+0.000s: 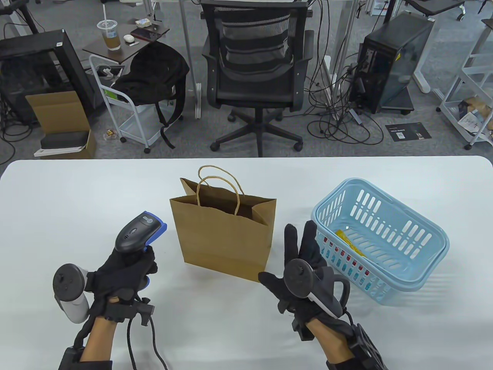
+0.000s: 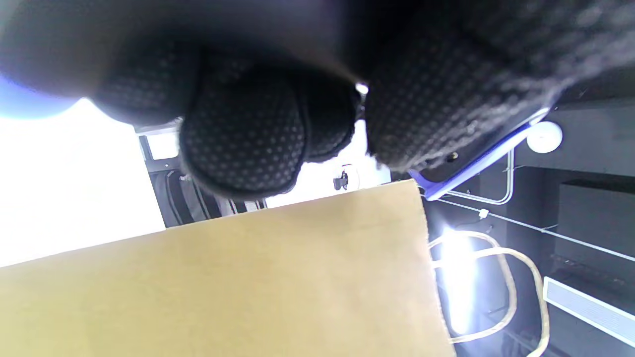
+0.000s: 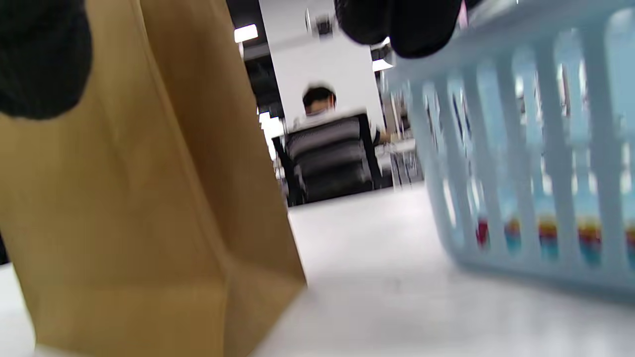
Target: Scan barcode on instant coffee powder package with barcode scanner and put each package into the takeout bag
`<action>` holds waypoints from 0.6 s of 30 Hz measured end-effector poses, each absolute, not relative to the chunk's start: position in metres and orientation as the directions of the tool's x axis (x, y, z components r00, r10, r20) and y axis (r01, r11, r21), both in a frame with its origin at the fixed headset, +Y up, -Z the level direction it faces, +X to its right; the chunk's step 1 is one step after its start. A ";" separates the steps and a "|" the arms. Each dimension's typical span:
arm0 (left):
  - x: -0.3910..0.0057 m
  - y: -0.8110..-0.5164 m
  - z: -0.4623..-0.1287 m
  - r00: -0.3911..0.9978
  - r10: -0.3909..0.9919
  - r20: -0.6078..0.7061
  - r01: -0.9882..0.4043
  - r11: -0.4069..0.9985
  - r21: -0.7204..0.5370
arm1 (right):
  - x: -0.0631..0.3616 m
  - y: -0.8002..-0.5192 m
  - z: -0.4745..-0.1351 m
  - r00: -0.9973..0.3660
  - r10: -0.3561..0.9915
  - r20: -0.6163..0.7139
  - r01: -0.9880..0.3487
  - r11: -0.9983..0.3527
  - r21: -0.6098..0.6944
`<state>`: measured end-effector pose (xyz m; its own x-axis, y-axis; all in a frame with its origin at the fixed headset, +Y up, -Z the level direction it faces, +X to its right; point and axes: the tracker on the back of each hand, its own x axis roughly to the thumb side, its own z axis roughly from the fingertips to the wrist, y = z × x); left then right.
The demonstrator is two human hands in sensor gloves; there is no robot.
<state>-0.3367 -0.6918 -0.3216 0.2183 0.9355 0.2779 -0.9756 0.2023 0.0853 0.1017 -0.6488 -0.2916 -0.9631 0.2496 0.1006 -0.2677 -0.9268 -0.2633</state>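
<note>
A brown paper takeout bag (image 1: 225,235) stands open in the middle of the white table; it fills the lower half of the left wrist view (image 2: 223,282) and the left of the right wrist view (image 3: 124,198). My left hand (image 1: 123,273) grips a grey and blue barcode scanner (image 1: 138,231) to the left of the bag. My right hand (image 1: 298,254) hovers between the bag and a light blue basket (image 1: 385,235), fingers straight and holding nothing. Coffee packages (image 1: 348,241) lie in the basket, seen through its slats (image 3: 545,233).
The scanner's cable (image 1: 154,339) runs off the near table edge. Beyond the far edge stand an office chair (image 1: 256,77), a cart with a backpack (image 1: 150,77) and a computer tower (image 1: 393,61). A person sits behind the chair in the right wrist view.
</note>
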 end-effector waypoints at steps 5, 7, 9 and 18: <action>-0.336 -0.691 -0.321 0.217 0.935 0.279 -0.975 0.195 0.103 | 0.119 -0.567 -0.261 -0.986 0.156 0.052 -0.161 -0.852 -0.498; -0.336 -0.689 -0.321 0.217 0.933 0.286 -0.975 0.196 0.102 | 0.126 -0.544 -0.264 -0.998 0.062 -0.009 -0.048 -0.853 -0.520; -0.335 -0.687 -0.320 0.215 0.932 0.293 -0.976 0.193 0.101 | 0.135 -0.527 -0.278 -0.999 -0.003 -0.053 0.029 -0.858 -0.512; -0.334 -0.688 -0.321 0.237 0.929 0.283 -0.971 0.213 0.112 | 0.207 -0.544 -0.397 -0.916 -0.304 -0.260 0.325 -0.945 -0.042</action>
